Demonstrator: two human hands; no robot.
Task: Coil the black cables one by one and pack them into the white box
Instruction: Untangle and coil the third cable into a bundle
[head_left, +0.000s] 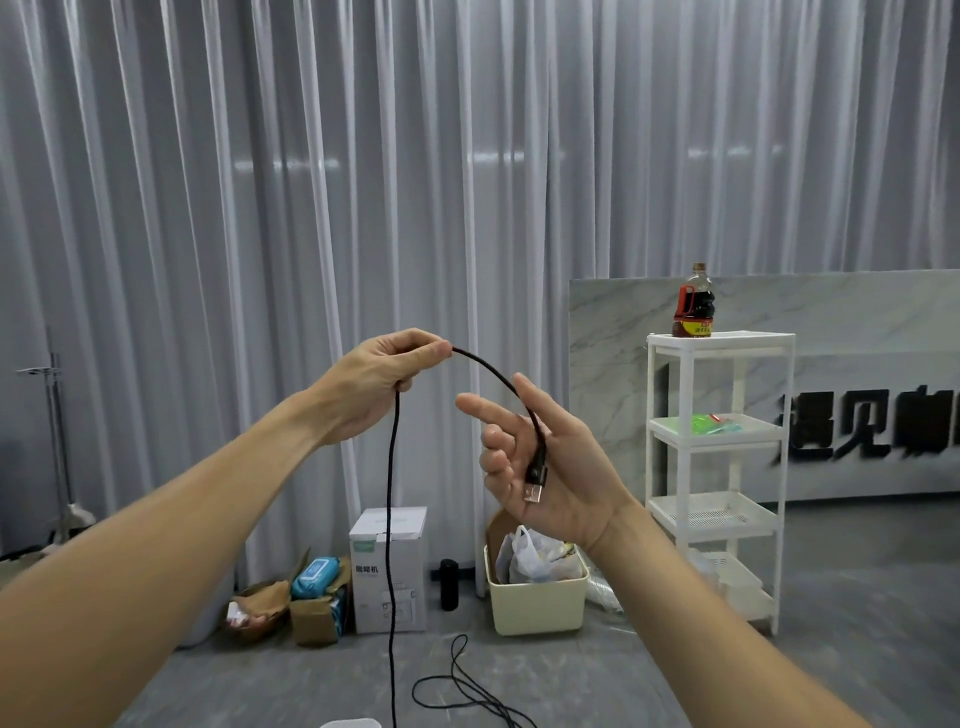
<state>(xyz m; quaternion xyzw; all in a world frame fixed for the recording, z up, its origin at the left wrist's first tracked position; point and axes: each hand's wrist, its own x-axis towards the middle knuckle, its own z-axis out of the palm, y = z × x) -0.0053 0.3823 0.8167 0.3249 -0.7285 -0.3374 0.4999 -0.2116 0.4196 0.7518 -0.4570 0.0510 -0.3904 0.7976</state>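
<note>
A black braided cable (390, 519) hangs from my left hand (374, 384), which pinches it between thumb and fingertips at chest height. From there the cable arcs right into my right hand (550, 467). Its USB plug (532, 491) lies across that upturned palm. The middle and ring fingers curl against the plug, while the index finger and thumb point out. The long part drops straight to the floor. Another thin black cable (467, 686) lies looped on the grey floor. A white rim (349, 723), perhaps the white box, peeks in at the bottom edge.
Against the curtain stand a white carton (389, 582), a cream bin (535, 597) with a plastic bag, small cardboard boxes (311, 613) and a black cylinder (449, 584). A white shelf rack (719, 467) with a sauce bottle (694, 304) on top stands at the right.
</note>
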